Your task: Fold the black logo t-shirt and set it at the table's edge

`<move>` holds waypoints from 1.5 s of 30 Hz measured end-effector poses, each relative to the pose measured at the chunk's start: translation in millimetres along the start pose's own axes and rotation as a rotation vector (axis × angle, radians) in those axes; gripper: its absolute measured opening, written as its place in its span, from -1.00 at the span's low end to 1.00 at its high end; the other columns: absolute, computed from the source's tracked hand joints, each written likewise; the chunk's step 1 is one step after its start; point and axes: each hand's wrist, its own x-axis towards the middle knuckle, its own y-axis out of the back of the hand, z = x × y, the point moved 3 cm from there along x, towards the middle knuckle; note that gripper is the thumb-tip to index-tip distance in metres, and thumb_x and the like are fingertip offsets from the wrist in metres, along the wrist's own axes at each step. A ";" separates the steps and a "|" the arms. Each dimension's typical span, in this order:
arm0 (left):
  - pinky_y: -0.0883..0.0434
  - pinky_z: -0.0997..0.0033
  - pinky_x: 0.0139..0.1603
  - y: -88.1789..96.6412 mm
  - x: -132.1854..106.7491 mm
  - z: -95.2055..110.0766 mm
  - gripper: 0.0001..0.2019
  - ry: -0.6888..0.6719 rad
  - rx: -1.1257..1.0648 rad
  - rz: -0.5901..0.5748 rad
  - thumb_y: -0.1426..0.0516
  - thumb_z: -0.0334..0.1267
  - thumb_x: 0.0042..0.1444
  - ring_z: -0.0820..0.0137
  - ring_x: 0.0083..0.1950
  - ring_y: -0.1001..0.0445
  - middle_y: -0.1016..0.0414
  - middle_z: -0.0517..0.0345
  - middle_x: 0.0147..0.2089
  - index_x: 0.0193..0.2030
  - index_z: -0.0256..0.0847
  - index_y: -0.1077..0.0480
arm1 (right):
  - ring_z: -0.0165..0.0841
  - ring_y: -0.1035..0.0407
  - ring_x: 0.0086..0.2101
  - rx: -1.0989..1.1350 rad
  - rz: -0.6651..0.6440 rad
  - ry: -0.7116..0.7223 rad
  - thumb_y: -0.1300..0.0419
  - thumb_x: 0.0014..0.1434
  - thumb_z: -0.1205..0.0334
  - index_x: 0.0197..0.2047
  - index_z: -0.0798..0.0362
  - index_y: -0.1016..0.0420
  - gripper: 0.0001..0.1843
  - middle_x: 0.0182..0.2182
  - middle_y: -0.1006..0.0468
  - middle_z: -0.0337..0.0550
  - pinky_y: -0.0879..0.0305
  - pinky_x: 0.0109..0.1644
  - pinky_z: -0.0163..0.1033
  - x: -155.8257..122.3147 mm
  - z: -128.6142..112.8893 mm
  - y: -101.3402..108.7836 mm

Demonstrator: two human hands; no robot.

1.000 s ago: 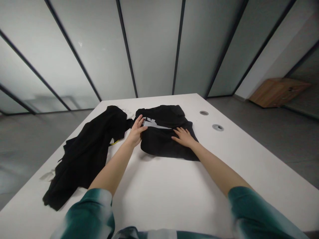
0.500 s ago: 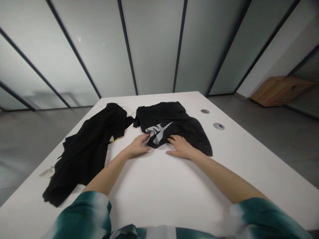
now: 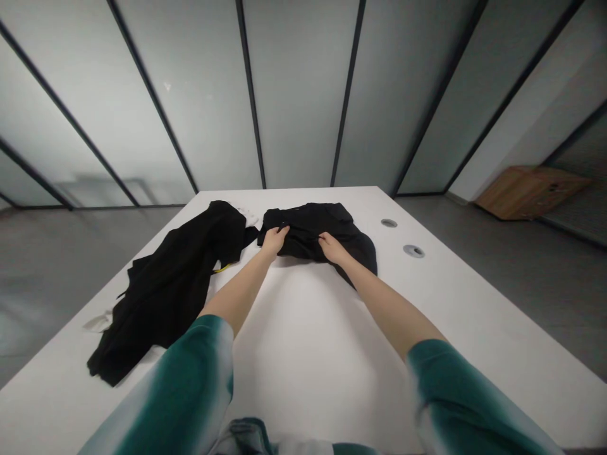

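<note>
A black T-shirt (image 3: 308,221) lies bunched toward the far end of the white table (image 3: 303,341). My left hand (image 3: 275,239) is closed on its near edge, left of the middle. Closed too, my right hand (image 3: 332,246) pinches the same edge a little to the right. Between the hands the cloth is lifted and folded back, and the shirt's pale print is hidden. One side of the shirt spreads out beyond my right wrist, lying on the tabletop.
On the left of the table lies a pile of black clothes (image 3: 175,284), with white cloth (image 3: 99,321) poking out from under it. Two round grommets (image 3: 414,251) are set in the tabletop at right. A wooden cabinet (image 3: 526,189) stands on the floor beyond.
My hands have moved from lying at the shirt's near edge to gripping it and carrying it away from me. The near part has folded over, covering the print.
</note>
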 end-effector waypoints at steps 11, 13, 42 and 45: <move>-0.34 0.38 -0.16 77.9 -39.9 66.1 -0.53 -0.299 0.571 -0.176 -0.36 -0.56 -0.38 0.15 -0.27 -0.50 -0.44 0.22 -0.48 -0.25 -0.09 -0.50 | -0.08 -0.41 -0.03 -0.617 -0.044 0.220 -0.15 0.14 0.38 0.15 0.03 -0.39 -0.52 0.03 -0.50 0.06 -0.34 -0.07 -0.14 -54.9 -33.3 60.1; -0.33 0.37 -0.19 91.2 -54.7 64.6 -0.50 -0.338 0.595 -0.199 -0.28 -0.62 -0.35 0.17 -0.34 -0.50 -0.45 0.24 -0.50 -0.22 -0.06 -0.52 | -0.06 -0.41 -0.04 -0.668 0.006 0.145 -0.13 0.13 0.39 0.11 0.07 -0.44 -0.56 0.01 -0.50 0.10 -0.35 -0.06 -0.10 -66.1 -21.0 71.9; -0.01 0.04 0.43 88.7 -21.1 -47.8 -0.33 -0.230 1.494 -0.327 0.11 0.10 0.31 0.10 0.48 -0.02 -0.03 -0.16 0.49 0.42 -0.29 -0.11 | 0.02 -0.14 0.29 -0.708 -0.193 -0.090 -0.03 0.29 -0.06 0.29 -0.02 -0.38 -0.42 0.31 -0.29 -0.01 -0.08 0.33 0.13 -80.0 126.0 88.6; -0.11 0.18 0.40 78.6 -22.9 -37.5 -0.39 -0.362 1.454 -0.248 0.03 0.04 0.28 0.13 0.42 -0.16 -0.21 -0.15 0.41 0.35 -0.30 -0.23 | -0.01 -0.23 0.23 -0.707 -0.127 0.010 -0.03 0.29 0.02 0.16 0.05 -0.51 -0.51 0.22 -0.41 0.07 -0.15 0.29 0.07 -77.0 106.5 84.2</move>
